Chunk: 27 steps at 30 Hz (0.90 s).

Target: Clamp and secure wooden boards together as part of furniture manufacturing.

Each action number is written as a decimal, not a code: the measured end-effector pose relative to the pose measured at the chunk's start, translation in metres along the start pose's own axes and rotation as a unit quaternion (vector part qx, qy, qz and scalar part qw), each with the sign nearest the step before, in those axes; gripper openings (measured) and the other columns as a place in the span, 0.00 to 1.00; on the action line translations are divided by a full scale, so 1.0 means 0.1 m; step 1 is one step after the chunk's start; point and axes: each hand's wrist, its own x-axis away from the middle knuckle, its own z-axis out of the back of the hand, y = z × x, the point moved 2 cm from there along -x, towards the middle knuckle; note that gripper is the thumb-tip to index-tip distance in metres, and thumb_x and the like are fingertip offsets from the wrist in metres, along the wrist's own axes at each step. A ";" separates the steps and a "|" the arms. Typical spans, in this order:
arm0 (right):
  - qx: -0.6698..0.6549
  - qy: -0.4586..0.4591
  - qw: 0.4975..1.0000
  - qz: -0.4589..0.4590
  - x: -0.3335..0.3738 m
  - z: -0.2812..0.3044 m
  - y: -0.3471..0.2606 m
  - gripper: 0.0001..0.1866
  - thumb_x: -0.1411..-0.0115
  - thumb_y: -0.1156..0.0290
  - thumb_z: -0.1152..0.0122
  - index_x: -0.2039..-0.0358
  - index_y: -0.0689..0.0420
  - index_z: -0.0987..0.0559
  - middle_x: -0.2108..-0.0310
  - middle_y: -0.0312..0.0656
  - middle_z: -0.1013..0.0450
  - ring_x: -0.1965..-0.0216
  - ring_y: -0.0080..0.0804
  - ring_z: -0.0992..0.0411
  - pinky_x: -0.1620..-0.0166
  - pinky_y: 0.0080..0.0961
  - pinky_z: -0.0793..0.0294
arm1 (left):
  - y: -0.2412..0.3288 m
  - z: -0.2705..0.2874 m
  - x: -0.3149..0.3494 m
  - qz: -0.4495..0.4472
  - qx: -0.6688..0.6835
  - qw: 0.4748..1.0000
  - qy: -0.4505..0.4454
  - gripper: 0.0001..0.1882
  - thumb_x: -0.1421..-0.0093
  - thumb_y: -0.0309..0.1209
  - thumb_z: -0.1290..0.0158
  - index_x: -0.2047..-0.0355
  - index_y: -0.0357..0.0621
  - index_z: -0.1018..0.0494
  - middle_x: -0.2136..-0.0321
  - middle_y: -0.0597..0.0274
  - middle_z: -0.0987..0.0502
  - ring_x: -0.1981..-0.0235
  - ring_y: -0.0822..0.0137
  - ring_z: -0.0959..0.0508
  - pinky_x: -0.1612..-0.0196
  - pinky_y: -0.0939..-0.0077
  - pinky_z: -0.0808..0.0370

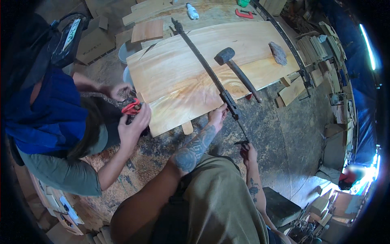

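Observation:
A long dark bar clamp (201,59) lies across a pale wooden panel (174,69), its screw end reaching past the near edge. My right hand (248,153) is closed around the crosswise handle at the end of that screw. At the panel's near edge, my left hand (218,117) has its fingers curled against the clamp's jaw; what its fingertips press is partly hidden. A mallet (235,67) with a dark head rests on the panel just right of the clamp.
At left, a person in blue and green handles a red clamp (131,107) by the panel's end. A second bar clamp (290,46) crosses the right end, near a rough stone-like piece (278,53). Beyond lie a white bottle (192,11) and a red C-clamp (244,14). Sawdust covers the floor.

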 end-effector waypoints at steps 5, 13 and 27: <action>0.181 0.033 0.939 0.291 -0.03 -0.08 -0.42 0.15 0.37 0.63 0.40 0.56 0.62 0.22 0.67 0.35 0.26 0.68 0.19 0.31 0.65 0.19 0.31 | 0.00 0.06 -0.08 -0.008 -0.026 1.000 -0.011 0.08 0.42 0.30 0.40 0.64 0.47 0.26 0.68 0.69 0.23 0.68 0.75 0.25 0.69 0.86 0.29; 0.548 0.049 0.739 0.388 0.49 -0.92 -0.65 0.19 0.39 0.54 0.43 0.58 0.57 0.20 0.79 0.52 0.26 0.75 0.51 0.24 0.69 0.39 0.25 | 0.01 0.04 -0.07 -0.002 -0.026 0.999 -0.024 0.09 0.43 0.31 0.39 0.64 0.48 0.26 0.69 0.69 0.23 0.68 0.75 0.26 0.68 0.86 0.30; 0.620 0.061 0.660 0.420 0.43 -0.89 -0.55 0.17 0.37 0.54 0.47 0.71 0.55 0.23 0.81 0.55 0.27 0.77 0.57 0.26 0.73 0.50 0.26 | 0.01 0.03 0.02 -0.021 -0.036 0.999 -0.024 0.07 0.41 0.34 0.40 0.66 0.48 0.25 0.72 0.71 0.24 0.74 0.79 0.28 0.72 0.90 0.30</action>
